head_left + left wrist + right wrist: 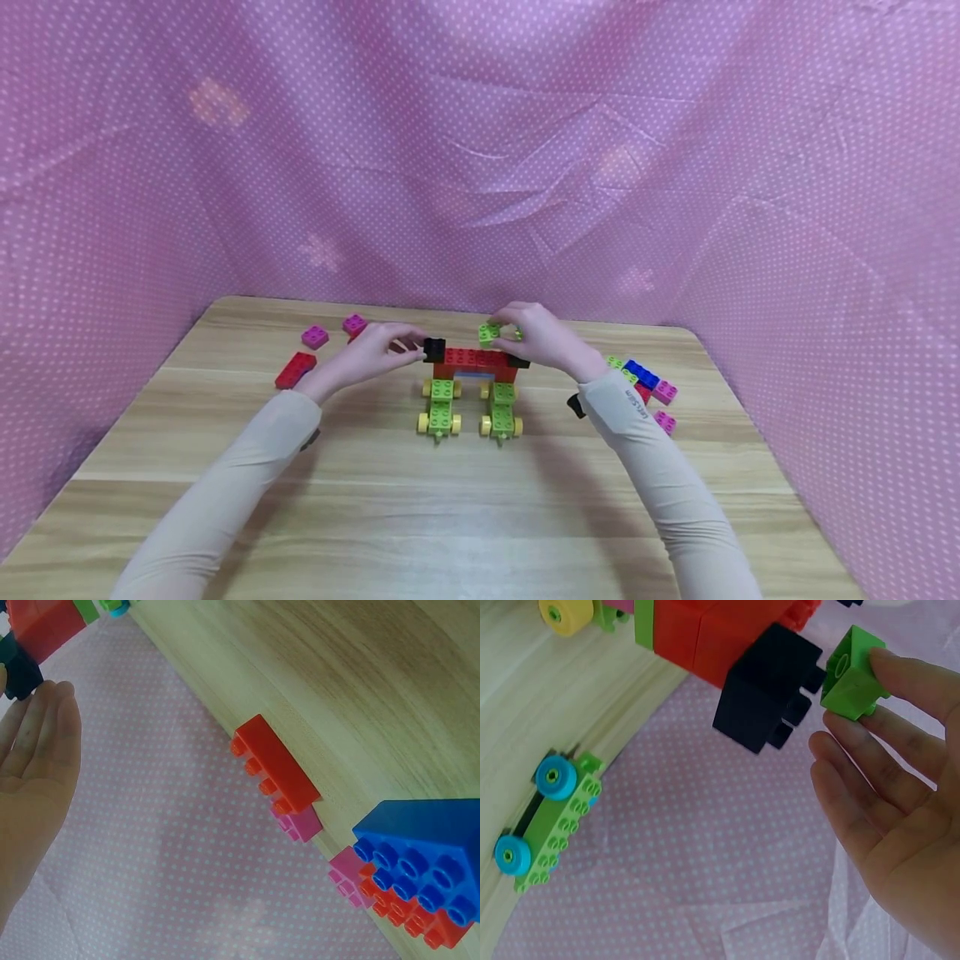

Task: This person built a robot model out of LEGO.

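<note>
A brick model stands mid-table: a red bar across two green bases with yellow wheels, and a black brick at each end. My left hand reaches in from the left, and its straight fingers touch the left black brick. My right hand pinches a small green brick just above the bar's right half, close to the right black brick.
A red brick and two pink bricks lie at the left. Green, blue and pink bricks cluster at the right. A green base with blue wheels lies by the table's far edge. Pink dotted cloth surrounds the table.
</note>
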A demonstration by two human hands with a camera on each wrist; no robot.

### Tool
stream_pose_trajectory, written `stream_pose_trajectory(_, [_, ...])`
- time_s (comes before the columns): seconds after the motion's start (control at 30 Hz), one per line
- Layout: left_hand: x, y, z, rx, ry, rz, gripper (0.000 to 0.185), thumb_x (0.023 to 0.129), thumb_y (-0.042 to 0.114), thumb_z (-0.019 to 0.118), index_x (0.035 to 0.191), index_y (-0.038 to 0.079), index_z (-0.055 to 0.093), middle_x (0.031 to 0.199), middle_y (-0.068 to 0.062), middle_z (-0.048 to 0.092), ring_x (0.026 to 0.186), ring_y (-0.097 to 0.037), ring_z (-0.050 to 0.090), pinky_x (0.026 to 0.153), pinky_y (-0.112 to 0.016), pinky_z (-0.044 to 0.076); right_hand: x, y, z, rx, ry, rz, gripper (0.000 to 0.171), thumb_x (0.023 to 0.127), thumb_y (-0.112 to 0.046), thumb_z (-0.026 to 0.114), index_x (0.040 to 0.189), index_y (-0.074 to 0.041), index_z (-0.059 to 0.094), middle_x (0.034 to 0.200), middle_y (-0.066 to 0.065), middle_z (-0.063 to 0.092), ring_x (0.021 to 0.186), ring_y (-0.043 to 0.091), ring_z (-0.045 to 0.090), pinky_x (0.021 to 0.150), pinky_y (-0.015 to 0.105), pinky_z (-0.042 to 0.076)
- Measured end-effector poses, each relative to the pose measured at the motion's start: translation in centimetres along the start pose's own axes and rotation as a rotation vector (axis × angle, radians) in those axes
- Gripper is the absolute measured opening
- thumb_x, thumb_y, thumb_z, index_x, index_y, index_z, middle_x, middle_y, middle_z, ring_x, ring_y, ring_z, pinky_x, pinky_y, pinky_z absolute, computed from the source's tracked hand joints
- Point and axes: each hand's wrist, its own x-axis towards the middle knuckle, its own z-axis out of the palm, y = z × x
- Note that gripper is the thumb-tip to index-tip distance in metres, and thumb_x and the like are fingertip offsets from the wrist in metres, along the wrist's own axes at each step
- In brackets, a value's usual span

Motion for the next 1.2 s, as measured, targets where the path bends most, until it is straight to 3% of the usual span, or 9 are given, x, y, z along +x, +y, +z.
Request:
stream_pose_trajectory(0.23, [0.1, -0.2, 0.2, -0.002, 0.005, 0.003, 0.034, 0.094, 0.021, 0.068, 0.124, 0.006, 0.066, 0.112, -0.009, 0.074, 0.099, -0.020, 0.070, 0.088, -0.037, 0.060, 0.5, -0.2, 1.0, 0.013, -0.003, -0.031, 0.032, 0.091, -0.019, 0.072, 0.117, -0.002, 0.069, 0.114, 0.013, 0.073, 0.107, 0.027, 0.070, 0.093, 0.038, 0.059])
stream_pose_trajectory(0.87, [0.1, -0.3, 0.2, -0.017, -0.002, -0.009, 0.034, 0.094, 0.022, 0.069, 0.125, 0.006, 0.066, 0.114, -0.010, 0.073, 0.099, -0.019, 0.069, 0.088, -0.035, 0.061, 1.5, -0.8, 2.3, 0.025, -0.046, 0.001, 0.032, 0.092, -0.023, 0.071, 0.120, -0.007, 0.068, 0.115, 0.008, 0.073, 0.108, 0.022, 0.070, 0.096, 0.034, 0.057])
stream_pose_trajectory(1.2, [0.0, -0.2, 0.0, -0.015, 0.003, -0.006, 0.034, 0.094, 0.021, 0.069, 0.124, 0.006, 0.066, 0.113, -0.010, 0.073, 0.100, -0.020, 0.069, 0.088, -0.036, 0.060, 1.8, -0.8, 2.8, 0.025, -0.038, -0.024, 0.030, 0.093, -0.023, 0.070, 0.119, -0.008, 0.069, 0.115, 0.007, 0.074, 0.104, 0.022, 0.071, 0.091, 0.035, 0.059])
